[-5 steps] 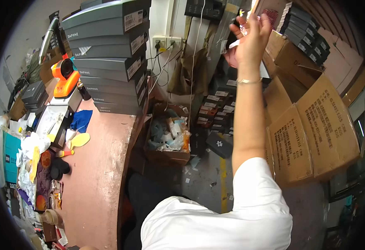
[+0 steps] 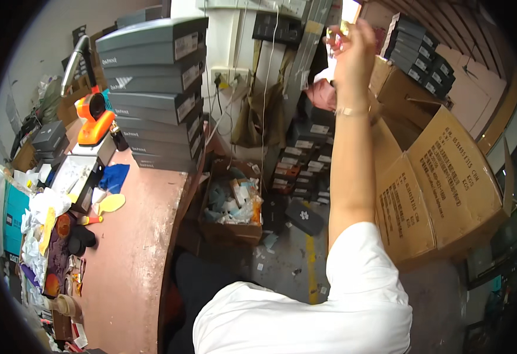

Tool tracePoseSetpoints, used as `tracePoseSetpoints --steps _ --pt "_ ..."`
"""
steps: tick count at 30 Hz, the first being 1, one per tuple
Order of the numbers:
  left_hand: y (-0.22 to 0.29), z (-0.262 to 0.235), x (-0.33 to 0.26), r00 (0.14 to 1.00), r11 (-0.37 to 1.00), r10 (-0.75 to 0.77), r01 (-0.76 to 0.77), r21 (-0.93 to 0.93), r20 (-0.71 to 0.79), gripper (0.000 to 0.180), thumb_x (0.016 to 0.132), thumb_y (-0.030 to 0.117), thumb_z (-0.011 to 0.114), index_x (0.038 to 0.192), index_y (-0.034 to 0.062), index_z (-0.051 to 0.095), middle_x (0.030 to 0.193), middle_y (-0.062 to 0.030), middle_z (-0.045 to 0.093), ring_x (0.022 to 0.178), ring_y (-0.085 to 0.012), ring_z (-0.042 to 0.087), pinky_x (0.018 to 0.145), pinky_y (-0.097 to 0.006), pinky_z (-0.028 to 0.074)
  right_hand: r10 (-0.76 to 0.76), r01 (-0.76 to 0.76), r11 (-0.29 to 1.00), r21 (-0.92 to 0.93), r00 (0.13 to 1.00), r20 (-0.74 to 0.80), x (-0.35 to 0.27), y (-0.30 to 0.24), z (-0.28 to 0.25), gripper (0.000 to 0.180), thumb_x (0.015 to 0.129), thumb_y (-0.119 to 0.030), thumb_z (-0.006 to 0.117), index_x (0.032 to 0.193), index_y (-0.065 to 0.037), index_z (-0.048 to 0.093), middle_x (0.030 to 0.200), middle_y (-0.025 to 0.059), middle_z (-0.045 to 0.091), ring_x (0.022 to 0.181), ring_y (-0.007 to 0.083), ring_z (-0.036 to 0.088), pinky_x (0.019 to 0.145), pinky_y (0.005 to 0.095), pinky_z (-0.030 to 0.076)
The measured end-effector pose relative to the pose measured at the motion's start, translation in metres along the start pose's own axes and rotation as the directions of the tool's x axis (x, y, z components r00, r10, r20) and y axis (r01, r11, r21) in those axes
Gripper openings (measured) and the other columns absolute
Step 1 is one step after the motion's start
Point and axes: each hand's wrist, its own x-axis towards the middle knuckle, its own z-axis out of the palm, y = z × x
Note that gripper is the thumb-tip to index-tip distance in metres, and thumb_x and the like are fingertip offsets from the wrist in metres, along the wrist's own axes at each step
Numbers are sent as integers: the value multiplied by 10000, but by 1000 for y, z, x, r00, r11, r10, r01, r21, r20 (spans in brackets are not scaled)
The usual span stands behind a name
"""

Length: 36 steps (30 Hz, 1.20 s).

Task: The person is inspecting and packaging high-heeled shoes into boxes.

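My right arm, in a white short sleeve and with a thin bracelet at the wrist, is stretched far up and forward. At its end my right hand (image 2: 353, 56) is raised beside the upright post, fingers bent but apart. I make out nothing held in it, though its palm side is partly hidden. Next to the palm show a white piece (image 2: 326, 72) and a crumpled pink piece (image 2: 321, 94), both partly covered by the hand. Large open cardboard cartons (image 2: 441, 183) stand just right of the forearm. My left hand is out of view.
At left, a pink worktop (image 2: 128, 248) carries stacked grey shoeboxes (image 2: 152, 88), an orange device (image 2: 95, 125), a yellow sole-shaped piece (image 2: 112, 202) and clutter. A carton of scraps (image 2: 232, 233) and a dark shoebox (image 2: 306, 216) sit on the floor. More shoeboxes (image 2: 415, 53) are piled at back right.
The view has shifted slightly, so the worktop and boxes sit a little differently. My right arm stays stretched out, with its fingers more bent than before. More of the pink piece shows.
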Motion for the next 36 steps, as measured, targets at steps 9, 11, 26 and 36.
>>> tracePoseSetpoints --steps 9,11,26,36 --pt "28 58 27 758 1 -408 557 -830 509 343 954 217 564 1179 -41 575 1002 -184 660 880 -241 653 783 -312 505 -182 192 950 247 -303 936 -273 -68 179 468 804 -184 696 1218 -48 525 1081 163 588 943 333 617 797 413 513" --pt "27 46 35 710 -75 -373 619 -782 598 326 958 232 543 1102 -57 587 880 -167 647 799 -233 643 696 -313 490 -195 54 968 247 -465 864 -315 -64 196 505 815 -187 688 1254 -38 488 1089 169 574 991 349 594 818 429 491" --pt "45 -48 -56 843 507 -529 404 762 -95 253 858 213 646 1006 8 648 1017 -108 629 965 -254 616 961 -456 415 -482 -379 875 301 -632 607 -486 -136 301 512 884 -220 634 1334 -39 471 1189 208 571 1018 334 609 875 417 485" --pt "169 -232 -229 391 -440 53 835 330 -919 331 974 213 538 1194 -33 564 1123 -144 581 1012 -238 580 918 -328 431 -534 -898 415 -144 -369 761 -562 -217 373 890 929 -468 551 1495 7 54 1472 257 267 1344 310 359 1042 367 371"
